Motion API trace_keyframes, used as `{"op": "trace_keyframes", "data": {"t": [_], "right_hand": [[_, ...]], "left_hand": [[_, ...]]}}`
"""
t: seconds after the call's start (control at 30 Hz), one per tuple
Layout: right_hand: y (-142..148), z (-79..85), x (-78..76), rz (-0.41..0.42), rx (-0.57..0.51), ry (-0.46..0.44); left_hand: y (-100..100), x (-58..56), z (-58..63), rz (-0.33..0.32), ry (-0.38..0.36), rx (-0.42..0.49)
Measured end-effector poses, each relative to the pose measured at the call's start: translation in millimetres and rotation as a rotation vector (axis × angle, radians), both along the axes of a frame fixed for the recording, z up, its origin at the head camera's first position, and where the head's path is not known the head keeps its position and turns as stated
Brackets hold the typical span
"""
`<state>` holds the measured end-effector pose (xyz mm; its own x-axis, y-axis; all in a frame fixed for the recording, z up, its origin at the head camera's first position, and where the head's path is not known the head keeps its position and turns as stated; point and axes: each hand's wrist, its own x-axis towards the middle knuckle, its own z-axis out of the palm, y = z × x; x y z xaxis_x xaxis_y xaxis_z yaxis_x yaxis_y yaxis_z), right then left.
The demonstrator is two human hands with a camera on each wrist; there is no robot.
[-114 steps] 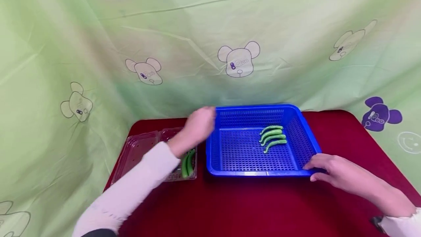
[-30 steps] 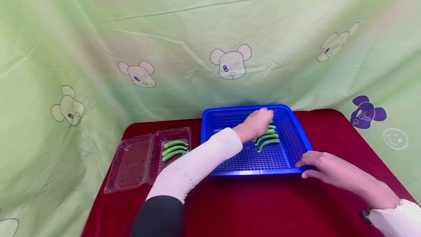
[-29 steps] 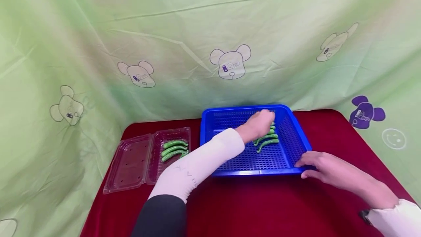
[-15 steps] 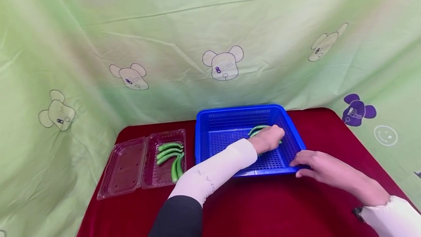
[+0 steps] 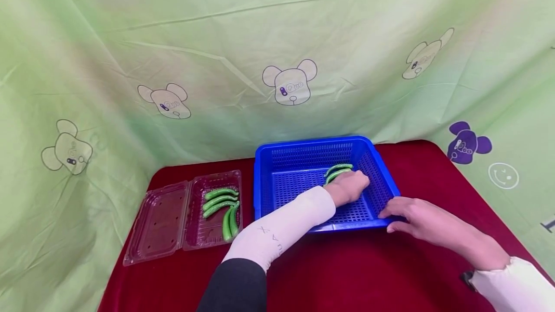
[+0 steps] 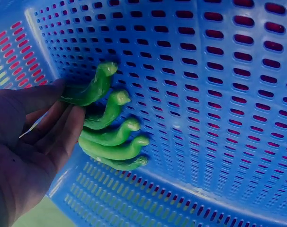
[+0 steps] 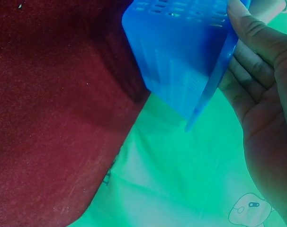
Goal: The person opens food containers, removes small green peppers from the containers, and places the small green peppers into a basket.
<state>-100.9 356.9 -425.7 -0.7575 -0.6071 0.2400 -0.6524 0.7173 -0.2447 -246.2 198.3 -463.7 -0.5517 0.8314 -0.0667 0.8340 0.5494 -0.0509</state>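
My left hand point(image 5: 350, 187) is inside the blue basket point(image 5: 283, 215), over the near end of a row of curved green chili peppers point(image 5: 337, 171). The left wrist view shows its thumb and fingers pinching one green chili pepper point(image 6: 97, 87) at the end of the row, still low over the basket's slotted floor. Several others lie side by side next to it. My right hand point(image 5: 416, 215) grips the basket's near right corner, with the thumb at the rim in the right wrist view point(image 7: 257, 52). In the head view the left hand hides the held pepper.
Left of the basket lies an open clear plastic clamshell box point(image 5: 204, 243) with its lid point(image 5: 162, 223) folded out. Several more green chili peppers point(image 5: 220, 202) rest in it. A red cloth point(image 5: 338, 273) covers the table, and a green printed curtain point(image 5: 234, 110) hangs behind.
From the basket's left side my left hand has reached to the row's far end, then come back toward its near end. One more pepper lies in the row. The right hand keeps its corner.
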Motion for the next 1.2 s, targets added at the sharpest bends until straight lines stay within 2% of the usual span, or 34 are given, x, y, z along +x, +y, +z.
{"op": "trace_keyframes", "data": {"t": [0.13, 0.27, 0.4, 0.53, 0.63, 0.7, 0.77, 0.83, 0.93, 1.0, 1.13, 1.2], "right_hand": [[-0.1, -1.5, -0.1, 0.01, -0.004, 0.024], [-0.2, -2.3, -0.9, 0.015, -0.001, 0.029], [0.0, -2.2, -1.7, 0.015, -0.003, 0.035], [0.0, -2.4, -2.7, 0.019, -0.006, 0.046], [0.2, -3.0, -3.2, 0.013, 0.002, 0.044], [0.3, -3.9, -3.4, 0.01, 0.006, 0.041], [1.2, -4.0, -4.5, 0.012, 0.012, 0.045], [1.5, -4.2, -5.2, 0.018, 0.011, 0.047], [1.3, -4.8, -5.6, 0.024, 0.003, 0.05], [0.9, -4.6, -5.6, 0.025, 0.001, 0.051], [0.8, -6.1, -5.3, 0.025, -0.012, 0.046], [1.1, -6.3, -5.7, 0.021, -0.021, 0.048]], "left_hand": [[-0.7, -1.4, -2.1, -0.003, 0.007, -0.008], [-4.2, -0.5, 2.4, -0.017, 0.013, -0.002], [-14.3, 2.2, 18.2, -0.039, 0.016, 0.029], [-42.1, 7.5, 41.7, -0.025, 0.007, 0.112], [-77.7, 10.0, 59.0, 0.009, 0.025, 0.192], [-107.2, 7.0, 68.4, 0.052, 0.045, 0.244], [-140.0, -1.1, 74.2, 0.12, 0.061, 0.315], [-176.8, -12.4, 74.6, 0.196, 0.065, 0.39], [-234.9, -29.8, 67.4, 0.317, 0.048, 0.483], [-271.3, -37.9, 59.1, 0.406, -0.007, 0.531], [-327.7, -41.7, 39.8, 0.595, -0.158, 0.56], [-346.0, -40.9, 29.3, 0.64, -0.188, 0.521]]}}
